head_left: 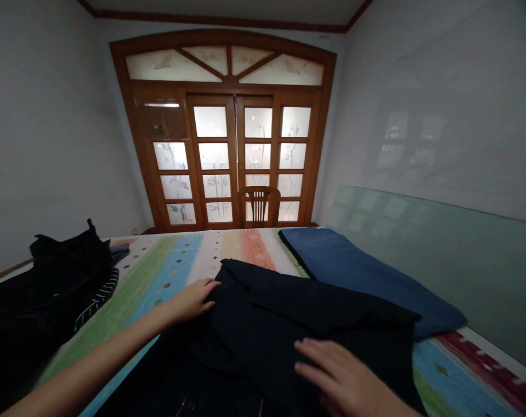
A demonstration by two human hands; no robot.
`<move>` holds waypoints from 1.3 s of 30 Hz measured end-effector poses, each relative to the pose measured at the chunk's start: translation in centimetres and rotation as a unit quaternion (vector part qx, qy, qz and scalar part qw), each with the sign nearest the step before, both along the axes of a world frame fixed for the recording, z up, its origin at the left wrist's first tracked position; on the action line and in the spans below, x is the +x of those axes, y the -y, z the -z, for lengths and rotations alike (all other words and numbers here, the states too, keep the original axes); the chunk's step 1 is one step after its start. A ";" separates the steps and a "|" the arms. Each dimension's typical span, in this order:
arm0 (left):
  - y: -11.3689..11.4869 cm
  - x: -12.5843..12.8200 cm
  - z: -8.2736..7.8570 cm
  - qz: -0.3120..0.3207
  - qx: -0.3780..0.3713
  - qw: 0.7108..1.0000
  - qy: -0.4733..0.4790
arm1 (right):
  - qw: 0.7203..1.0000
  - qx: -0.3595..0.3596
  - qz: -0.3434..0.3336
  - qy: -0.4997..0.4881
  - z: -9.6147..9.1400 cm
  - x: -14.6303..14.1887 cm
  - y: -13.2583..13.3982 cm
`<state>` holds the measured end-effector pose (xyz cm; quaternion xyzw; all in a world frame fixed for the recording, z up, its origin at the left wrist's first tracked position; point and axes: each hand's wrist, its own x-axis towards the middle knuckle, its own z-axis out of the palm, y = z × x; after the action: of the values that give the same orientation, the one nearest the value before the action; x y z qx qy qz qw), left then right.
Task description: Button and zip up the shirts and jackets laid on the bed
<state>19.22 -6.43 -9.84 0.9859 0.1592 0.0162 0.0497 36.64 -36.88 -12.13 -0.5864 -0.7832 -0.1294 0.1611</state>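
A black garment [263, 324] lies spread in front of me, with a folded layer across its far part; which kind of garment it is I cannot tell. At its far left edge, my left hand [197, 298] touches the cloth with fingertips and thumb apart. My right hand [339, 370] is over the garment's lower right part, fingers stretched out and slightly blurred, holding nothing. Whether its palm presses on the cloth is hidden. The garment's near end runs out of view at the bottom.
Beneath is a bed with a striped, multicoloured sheet [176, 266]. A heap of dark clothes [67, 272] is at the left. A folded blue cloth [354, 260] lies at the right by a pale green board [428, 243]. Beyond stand a wooden chair [259, 197] and glazed doors [232, 156].
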 end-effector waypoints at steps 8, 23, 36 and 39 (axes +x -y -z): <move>-2.0 9.0 2.9 0.059 0.135 0.988 0.034 | 0.937 -0.067 0.340 0.048 1.6 11.6 0.8; -7.9 3.5 -3.4 -0.105 0.146 0.976 0.124 | 0.942 0.060 0.330 -0.006 -3.4 14.1 -15.8; -11.8 0.6 -3.7 -0.181 0.075 0.974 0.113 | 0.990 -0.092 0.103 0.029 0.0 4.4 -21.0; -7.0 -1.1 -2.7 -0.032 0.006 0.999 0.034 | 0.983 -0.163 0.078 -0.040 0.8 2.2 -18.8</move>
<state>18.11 0.57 -7.15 0.9795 0.1883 0.0522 0.0485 38.87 -18.07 -12.95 -0.6691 -0.7383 0.0113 0.0845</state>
